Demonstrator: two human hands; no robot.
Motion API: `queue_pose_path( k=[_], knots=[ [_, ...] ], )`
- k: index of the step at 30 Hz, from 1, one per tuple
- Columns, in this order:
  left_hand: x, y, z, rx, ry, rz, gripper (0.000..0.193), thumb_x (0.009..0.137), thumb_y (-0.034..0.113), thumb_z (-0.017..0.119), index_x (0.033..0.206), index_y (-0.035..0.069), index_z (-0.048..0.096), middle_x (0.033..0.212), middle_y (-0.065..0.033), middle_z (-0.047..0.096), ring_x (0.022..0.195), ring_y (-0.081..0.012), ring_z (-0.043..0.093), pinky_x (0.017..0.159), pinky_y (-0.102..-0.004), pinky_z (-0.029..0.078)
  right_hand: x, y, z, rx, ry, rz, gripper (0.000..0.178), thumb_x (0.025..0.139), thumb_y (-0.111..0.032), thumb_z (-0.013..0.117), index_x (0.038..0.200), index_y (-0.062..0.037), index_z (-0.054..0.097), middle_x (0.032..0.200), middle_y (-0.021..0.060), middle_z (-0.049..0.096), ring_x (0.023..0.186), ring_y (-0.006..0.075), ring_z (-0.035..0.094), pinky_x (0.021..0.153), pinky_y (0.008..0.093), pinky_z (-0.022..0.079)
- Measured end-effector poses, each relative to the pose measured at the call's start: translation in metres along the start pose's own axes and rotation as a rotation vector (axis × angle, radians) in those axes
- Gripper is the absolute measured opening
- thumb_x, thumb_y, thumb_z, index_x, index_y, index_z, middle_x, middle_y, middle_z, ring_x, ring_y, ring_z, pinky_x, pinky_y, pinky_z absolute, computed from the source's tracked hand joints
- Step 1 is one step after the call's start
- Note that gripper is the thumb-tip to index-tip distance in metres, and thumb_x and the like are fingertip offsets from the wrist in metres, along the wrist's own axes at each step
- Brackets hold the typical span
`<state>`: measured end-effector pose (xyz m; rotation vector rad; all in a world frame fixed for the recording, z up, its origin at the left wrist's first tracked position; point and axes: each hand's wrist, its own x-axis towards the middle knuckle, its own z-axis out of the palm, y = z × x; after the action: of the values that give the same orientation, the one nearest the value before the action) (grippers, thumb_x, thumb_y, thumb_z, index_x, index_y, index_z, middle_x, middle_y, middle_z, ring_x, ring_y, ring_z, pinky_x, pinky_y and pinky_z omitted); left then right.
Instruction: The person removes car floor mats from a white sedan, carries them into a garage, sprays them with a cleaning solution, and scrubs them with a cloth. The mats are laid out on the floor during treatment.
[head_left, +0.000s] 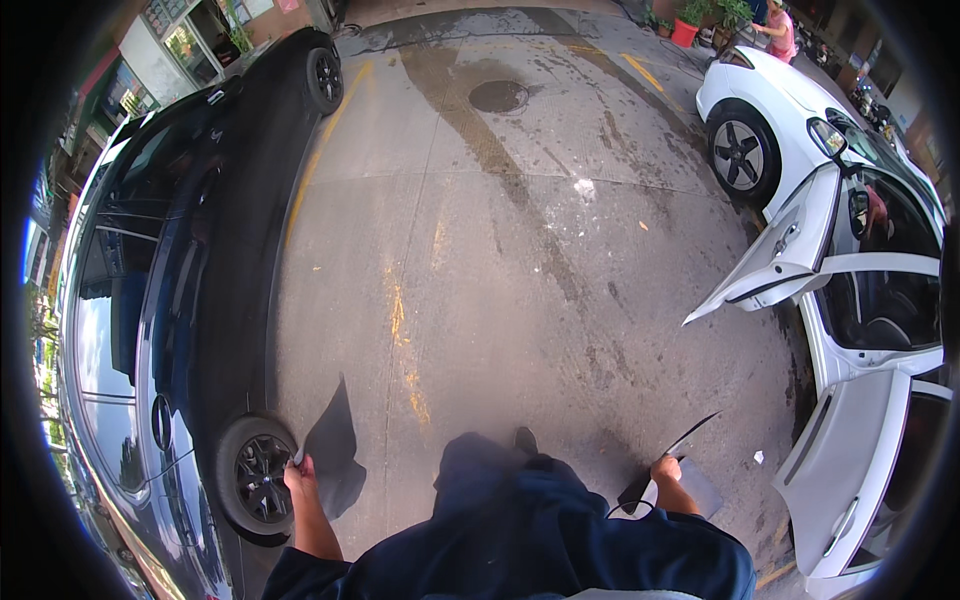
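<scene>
My left hand (302,478) is closed on the edge of a dark, flat sheet (338,448) that looks like a car floor mat. It hangs beside the rear wheel (258,475) of the black car. On my other side, my right hand (668,469) grips another thin, dark mat-like piece (694,430), seen nearly edge-on. Below that hand are a pale grey panel (702,492) and a thin dark loop (632,508); whether they belong to the held piece I cannot tell.
A black car (225,250) runs along my left. To the right stands a white car (775,95) with its front door (790,240) and rear door (845,470) swung out. Farther off are a round manhole cover (498,97), a potted plant (686,30) and a person in pink (779,32).
</scene>
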<state>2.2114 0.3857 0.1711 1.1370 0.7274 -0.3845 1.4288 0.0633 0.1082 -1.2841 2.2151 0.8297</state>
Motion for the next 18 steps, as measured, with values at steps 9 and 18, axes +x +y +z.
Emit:
queue_pose_path(
  k=[9, 18],
  knots=[
    [0.134, 0.001, 0.229, -0.033, 0.184, -0.045, 0.025, 0.085, 0.019, 0.040, 0.092, -0.003, 0.050, 0.085, -0.0142, 0.058, 0.076, -0.0271, 0.058, 0.067, -0.0382, 0.053, 0.059, -0.218, -0.117, 0.040, -0.088, 0.067, 0.029, 0.080, -0.021, 0.046, 0.102, -0.0052, 0.056, 0.107, 0.0115, 0.056, 0.099, 0.0249, 0.055, 0.078, 0.0340, 0.047],
    [0.264, 0.014, 0.563, -0.605, 0.542, -0.271, 0.021, 0.077, 0.016, 0.052, 0.092, 0.004, 0.060, 0.082, -0.0074, 0.060, 0.075, -0.0265, 0.058, 0.065, -0.0437, 0.051, 0.053, -0.447, -0.280, 0.263, -0.099, 0.210, 0.029, 0.078, -0.021, 0.046, 0.098, -0.0044, 0.058, 0.102, 0.0138, 0.058, 0.096, 0.0274, 0.056, 0.079, 0.0357, 0.046]
  ],
)
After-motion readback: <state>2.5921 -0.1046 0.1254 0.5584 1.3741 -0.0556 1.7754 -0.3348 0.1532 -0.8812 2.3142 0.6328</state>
